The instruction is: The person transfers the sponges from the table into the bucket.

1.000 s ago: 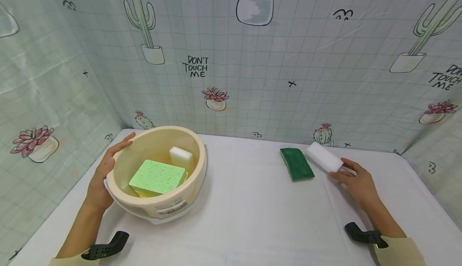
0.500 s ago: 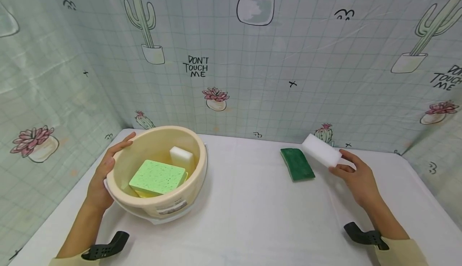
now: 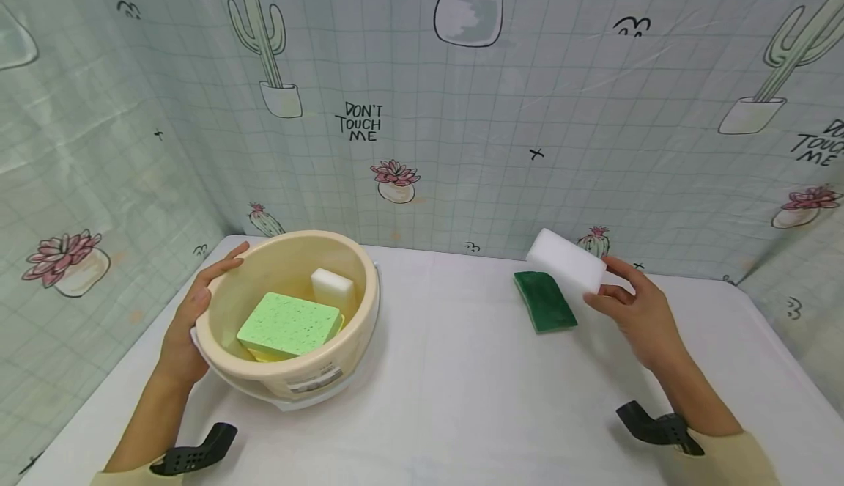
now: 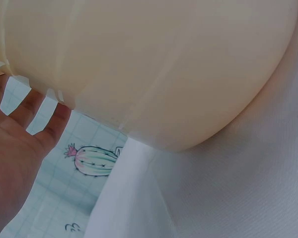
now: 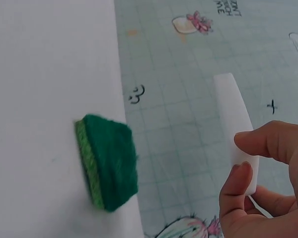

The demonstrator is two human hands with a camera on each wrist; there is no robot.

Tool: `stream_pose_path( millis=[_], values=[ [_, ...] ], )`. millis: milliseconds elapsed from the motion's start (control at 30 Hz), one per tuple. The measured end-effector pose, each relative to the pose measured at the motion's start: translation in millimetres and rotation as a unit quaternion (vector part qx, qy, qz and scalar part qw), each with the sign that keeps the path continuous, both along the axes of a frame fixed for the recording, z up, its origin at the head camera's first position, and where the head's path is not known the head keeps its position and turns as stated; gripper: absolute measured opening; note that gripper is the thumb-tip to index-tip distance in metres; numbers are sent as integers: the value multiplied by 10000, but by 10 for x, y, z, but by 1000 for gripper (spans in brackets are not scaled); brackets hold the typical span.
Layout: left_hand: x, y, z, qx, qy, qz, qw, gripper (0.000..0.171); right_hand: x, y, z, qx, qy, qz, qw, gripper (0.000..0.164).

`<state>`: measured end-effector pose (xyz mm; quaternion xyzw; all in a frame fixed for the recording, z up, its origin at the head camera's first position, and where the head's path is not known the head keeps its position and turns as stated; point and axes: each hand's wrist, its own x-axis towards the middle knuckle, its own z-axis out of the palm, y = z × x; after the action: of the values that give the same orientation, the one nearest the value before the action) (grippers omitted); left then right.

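Note:
In the head view, my left hand rests against the left side of a cream bucket, its fingers spread along the rim. The left wrist view shows those fingers reaching to the edge of the bucket's wall. A light green sponge and a small white sponge block lie inside. My right hand pinches a white melamine sponge by its right end, thumb on one face and fingers on the other. Close to it, a dark green scouring sponge lies on the table.
White cloth covers the table. A curtain printed with cacti stands behind the table and along its sides. Something yellow shows beneath the green sponge in the bucket.
My right hand has lifted the white melamine sponge and carried it to the left, so it now overlaps the scouring sponge's corner in the head view. My left hand and the bucket stay put.

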<state>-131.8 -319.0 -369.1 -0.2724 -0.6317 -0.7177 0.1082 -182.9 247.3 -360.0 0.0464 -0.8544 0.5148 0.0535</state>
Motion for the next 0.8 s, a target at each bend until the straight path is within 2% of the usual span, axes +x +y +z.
stream_pose_path(
  millis=[367,567,800],
  values=[
    [5,8,1,52,7,-22,10000,47,-20,-354,191,-356,191,386,9984,73],
    [6,7,0,64,6,-30,10000,48,-47,-560,268,-812,239,732,9937,71],
    [10,11,5,48,49,-12,10000,47,-63,-792,349,-1008,156,948,9903,69]
  ],
)
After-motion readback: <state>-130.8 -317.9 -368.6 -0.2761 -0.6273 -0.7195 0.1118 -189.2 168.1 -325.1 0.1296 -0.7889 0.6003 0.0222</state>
